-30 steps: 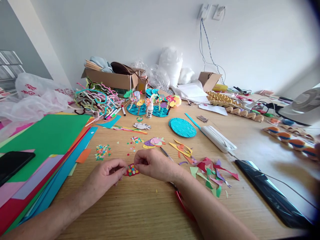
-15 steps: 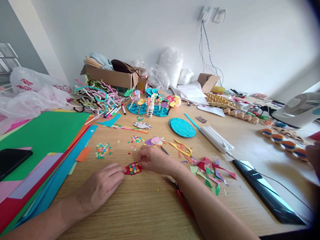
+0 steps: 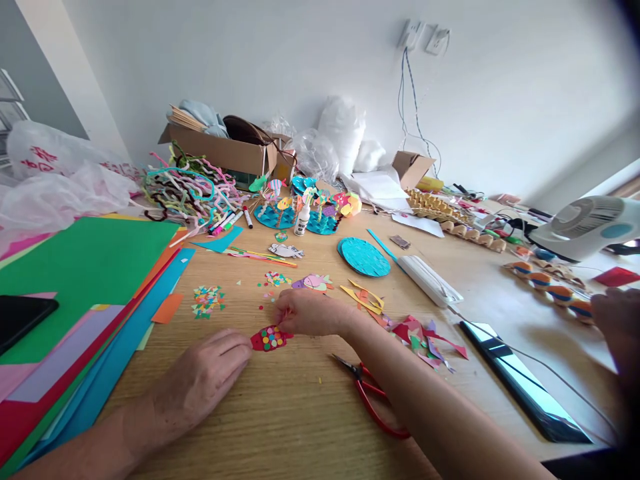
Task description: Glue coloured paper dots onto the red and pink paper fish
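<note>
A small red paper fish (image 3: pixel 270 339), covered with several coloured paper dots, lies on the table between my hands. My left hand (image 3: pixel 213 367) rests on the wood with its fingers stretched out side by side, fingertips touching the fish's head end. Over the tail end is my right hand (image 3: pixel 305 312), its thumb and fingers pinched together; whatever is between them is hidden. Loose round dots (image 3: pixel 277 279) lie just beyond it, near purple and pink paper fish (image 3: pixel 313 282). Red-handled scissors (image 3: pixel 367 393) lie open, partly under my right forearm.
Coloured paper sheets (image 3: pixel 95 260) and a phone (image 3: pixel 23 320) are at left, beside paper bits (image 3: pixel 209 301). Blue discs (image 3: pixel 364 257), a glue bottle (image 3: pixel 302 220), paper scraps (image 3: pixel 420 337), a power strip (image 3: pixel 430 280) and a black glossy device (image 3: pixel 523 380) lie ahead and right. Another person's hand (image 3: pixel 617 330) is at the right edge.
My right hand stays pinched at the fish's tail, a little further right in view. More of the scissors shows beside my forearm. The view has shifted slightly; the other person's hand shows more.
</note>
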`<state>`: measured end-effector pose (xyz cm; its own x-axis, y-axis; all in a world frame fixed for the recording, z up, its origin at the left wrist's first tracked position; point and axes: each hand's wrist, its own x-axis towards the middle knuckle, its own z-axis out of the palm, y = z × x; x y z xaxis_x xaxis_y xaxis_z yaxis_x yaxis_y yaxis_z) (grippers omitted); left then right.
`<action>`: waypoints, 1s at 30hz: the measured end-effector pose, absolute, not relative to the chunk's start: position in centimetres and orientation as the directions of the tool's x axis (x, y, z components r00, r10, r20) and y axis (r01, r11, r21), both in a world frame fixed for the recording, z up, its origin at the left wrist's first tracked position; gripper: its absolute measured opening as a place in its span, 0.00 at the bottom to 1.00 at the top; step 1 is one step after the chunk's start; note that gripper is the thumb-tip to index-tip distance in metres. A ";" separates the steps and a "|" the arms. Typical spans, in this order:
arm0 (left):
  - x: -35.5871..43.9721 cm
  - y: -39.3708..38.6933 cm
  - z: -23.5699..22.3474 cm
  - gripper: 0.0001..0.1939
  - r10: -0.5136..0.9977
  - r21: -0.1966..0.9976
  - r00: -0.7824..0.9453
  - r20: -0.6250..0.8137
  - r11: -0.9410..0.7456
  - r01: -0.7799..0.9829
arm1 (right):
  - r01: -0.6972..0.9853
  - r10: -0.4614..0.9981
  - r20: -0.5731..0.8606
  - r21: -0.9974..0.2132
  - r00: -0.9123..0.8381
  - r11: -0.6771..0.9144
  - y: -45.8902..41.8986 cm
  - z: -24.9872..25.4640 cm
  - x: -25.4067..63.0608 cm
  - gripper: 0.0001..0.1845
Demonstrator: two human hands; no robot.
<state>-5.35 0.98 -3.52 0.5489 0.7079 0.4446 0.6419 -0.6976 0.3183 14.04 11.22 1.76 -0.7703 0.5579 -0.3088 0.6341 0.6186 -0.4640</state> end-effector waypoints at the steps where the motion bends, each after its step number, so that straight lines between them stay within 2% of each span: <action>1: -5.3 1.0 -3.5 0.16 0.714 0.330 0.545 0.439 -0.693 0.641 | 0.631 0.557 -0.304 -0.455 -0.773 0.628 11.3 1.7 14.0 0.06; 12: -5.3 1.1 -3.4 0.15 0.736 0.385 0.538 0.410 -0.675 0.630 | 0.654 0.547 -0.365 -0.337 -0.754 0.677 11.3 2.1 13.3 0.09; 19: -5.4 1.2 -3.4 0.15 0.732 0.378 0.542 0.413 -0.679 0.630 | 0.633 0.533 -0.365 -0.262 -0.764 0.728 11.2 2.1 13.0 0.12; 30: -5.4 1.3 -3.6 0.17 0.723 0.322 0.557 0.410 -0.686 0.653 | 0.646 0.546 -0.369 -0.252 -0.752 0.721 11.3 1.9 12.9 0.10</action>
